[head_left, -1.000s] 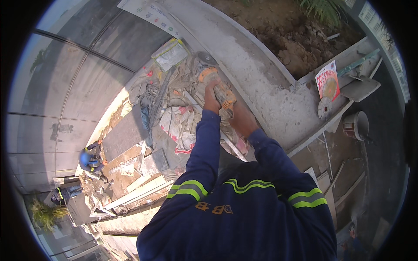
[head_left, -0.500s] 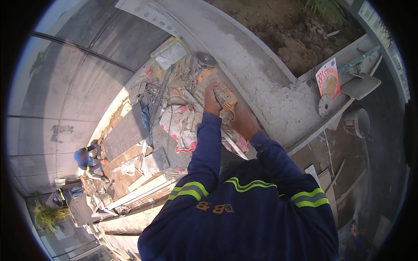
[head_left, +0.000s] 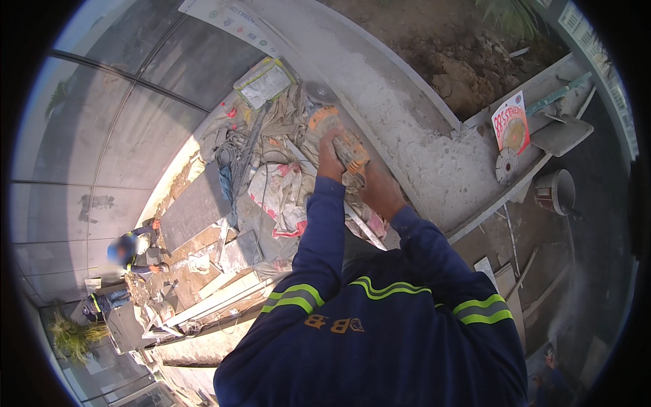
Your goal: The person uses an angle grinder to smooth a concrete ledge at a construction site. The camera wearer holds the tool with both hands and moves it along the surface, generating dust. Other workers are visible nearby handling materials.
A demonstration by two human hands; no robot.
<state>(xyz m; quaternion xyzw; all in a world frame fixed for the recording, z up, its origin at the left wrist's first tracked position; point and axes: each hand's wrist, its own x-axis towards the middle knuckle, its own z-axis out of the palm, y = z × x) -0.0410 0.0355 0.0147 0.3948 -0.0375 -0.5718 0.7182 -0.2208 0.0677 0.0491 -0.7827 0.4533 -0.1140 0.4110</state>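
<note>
Both of my hands are closed around a dusty orange angle grinder (head_left: 347,146), its dark disc (head_left: 319,93) at the far end. My left hand (head_left: 329,161) wraps the side of the body behind the orange head. Farther back, my right hand (head_left: 381,192) grips the rear end; its fingers are partly hidden by the tool. The disc is beside the inner edge of a concrete ledge (head_left: 386,102); whether it touches cannot be made out. Crumpled dusty sheeting and sacks (head_left: 281,193) lie just left of the tool.
A cutting disc (head_left: 506,167) and its red-white card (head_left: 510,125) stand on the ledge beside a flat trowel (head_left: 563,136). A bucket (head_left: 555,192) is at right. Cables (head_left: 234,152) lie left, near a large slab (head_left: 193,210). A co-worker in a blue helmet (head_left: 123,249) crouches far left.
My hands and the grinder stay nearly in place. The co-worker in the blue helmet has shifted slightly left. A pale haze at the lower right looks thicker.
</note>
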